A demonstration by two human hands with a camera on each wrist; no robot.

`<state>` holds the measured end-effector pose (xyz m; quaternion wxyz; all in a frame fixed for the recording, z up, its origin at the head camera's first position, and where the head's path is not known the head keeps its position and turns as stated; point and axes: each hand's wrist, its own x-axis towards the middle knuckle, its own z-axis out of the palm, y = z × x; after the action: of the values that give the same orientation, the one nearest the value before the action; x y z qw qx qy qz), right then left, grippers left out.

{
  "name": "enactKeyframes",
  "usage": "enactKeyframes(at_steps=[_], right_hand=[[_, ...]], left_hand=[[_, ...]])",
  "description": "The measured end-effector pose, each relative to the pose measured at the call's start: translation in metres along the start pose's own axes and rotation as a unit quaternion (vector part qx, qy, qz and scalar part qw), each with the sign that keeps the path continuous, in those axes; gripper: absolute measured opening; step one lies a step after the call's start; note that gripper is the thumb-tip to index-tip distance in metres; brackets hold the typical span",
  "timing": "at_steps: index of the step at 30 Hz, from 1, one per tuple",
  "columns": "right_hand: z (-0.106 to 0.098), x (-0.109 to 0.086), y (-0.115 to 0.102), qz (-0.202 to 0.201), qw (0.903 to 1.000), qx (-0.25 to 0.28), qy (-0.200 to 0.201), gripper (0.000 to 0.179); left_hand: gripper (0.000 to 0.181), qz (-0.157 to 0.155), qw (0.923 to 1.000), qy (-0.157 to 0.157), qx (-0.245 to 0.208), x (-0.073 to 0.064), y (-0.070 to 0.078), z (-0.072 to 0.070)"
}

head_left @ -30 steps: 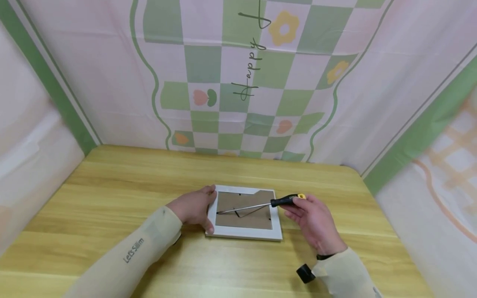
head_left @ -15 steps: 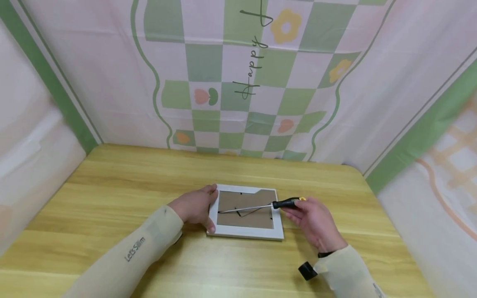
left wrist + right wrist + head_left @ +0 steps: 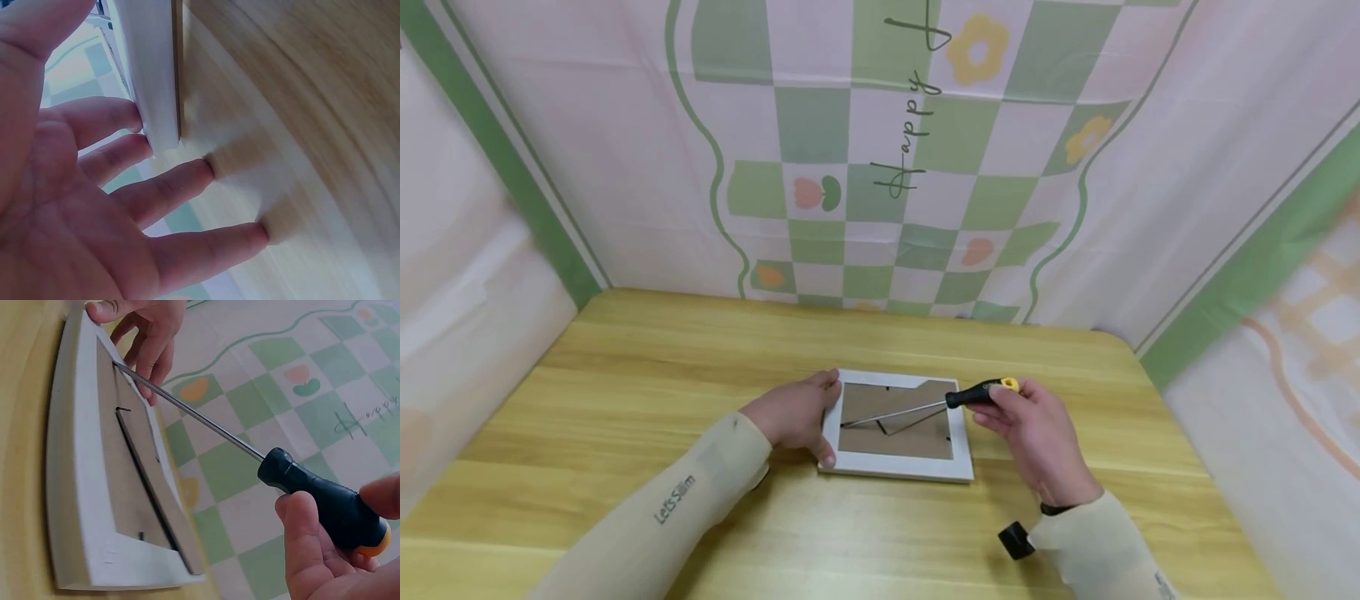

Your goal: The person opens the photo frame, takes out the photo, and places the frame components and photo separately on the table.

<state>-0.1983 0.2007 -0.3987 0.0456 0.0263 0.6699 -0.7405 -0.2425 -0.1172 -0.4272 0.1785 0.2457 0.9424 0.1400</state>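
A white picture frame [image 3: 898,469] lies face down on the wooden table, its brown backing board [image 3: 868,400] upward. Small black tabs sit along the opening's edges, and a folding stand strut [image 3: 150,478] slants up from the board. My left hand [image 3: 793,417] holds the frame's left end, thumb at the near corner and fingers at the far one. In the left wrist view, two fingertips meet the frame's side. My right hand [image 3: 1037,433] grips a screwdriver [image 3: 977,393] by its black and yellow handle. The screwdriver's tip is at the black tab on the left edge.
The wooden table [image 3: 760,550] spreads around the frame. A green-and-white checked cloth [image 3: 872,200] hangs behind its back edge, with pale cloth at both sides. A black device [image 3: 1017,540] sticks out from the right wrist.
The screwdriver's handle dipped slightly, then rose higher, while its tip stayed at the left tab. My left hand and the picture frame hold their place on the table.
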Motion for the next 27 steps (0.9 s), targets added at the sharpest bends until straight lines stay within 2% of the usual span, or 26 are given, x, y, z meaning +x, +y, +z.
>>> enactKeyframes(at_steps=[11, 27], right_hand=[[0.013, 0.0, -0.014, -0.028, 0.9979, -0.058, 0.004, 0.019], [0.032, 0.003, -0.029, -0.082, 0.9867, -0.139, 0.018, 0.025]], left_hand=[[0.112, -0.005, 1.0, -0.005, -0.003, 0.001, 0.0, 0.0], [0.114, -0.011, 0.9999, -0.008, -0.007, 0.004, -0.002, 0.003]])
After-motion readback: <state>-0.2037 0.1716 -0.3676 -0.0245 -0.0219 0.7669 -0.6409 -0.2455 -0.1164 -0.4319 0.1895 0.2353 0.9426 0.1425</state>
